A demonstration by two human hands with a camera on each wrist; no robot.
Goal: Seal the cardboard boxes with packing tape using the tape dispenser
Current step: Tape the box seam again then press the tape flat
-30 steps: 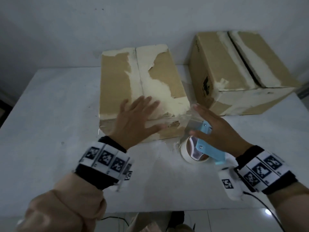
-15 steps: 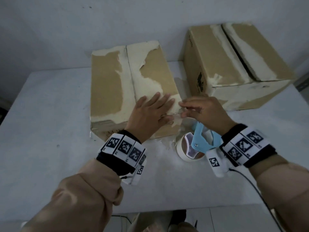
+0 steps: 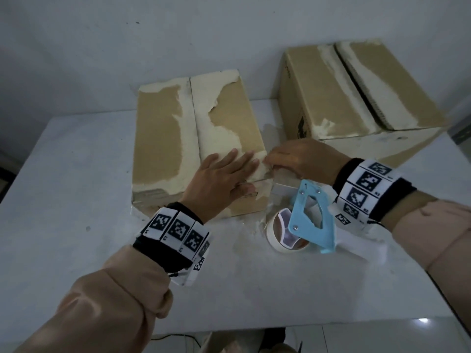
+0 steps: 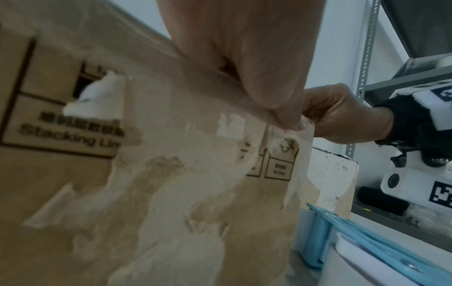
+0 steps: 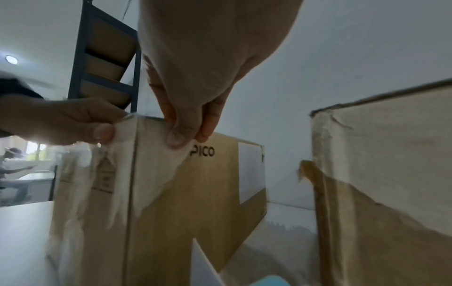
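The near cardboard box point(image 3: 163, 138) has its flaps closed, with torn paper on top. My left hand point(image 3: 243, 174) lies flat on its near right corner, fingers straight, with the thumb point(image 4: 281, 108) pressing clear tape against the front face. My right hand point(image 3: 274, 163) pinches the tape strip point(image 5: 137, 139) at that same corner edge. From there the strip point(image 3: 280, 184) runs down to the blue tape dispenser point(image 3: 308, 220), which lies unheld on the table with its white roll point(image 3: 274, 233). A second box point(image 3: 331, 93) stands at the back right, a dark gap between its flaps.
The white table point(image 3: 76, 200) ends at a wall just behind the boxes. A narrow gap separates the two boxes. A cable point(image 3: 446, 301) trails from my right wrist over the table's front edge. Metal shelving point(image 5: 102, 58) stands off to the side.
My right hand let go of the dispenser handle and moved to the box corner, pinching the tape. My left hand slid right along the box top to the same corner.
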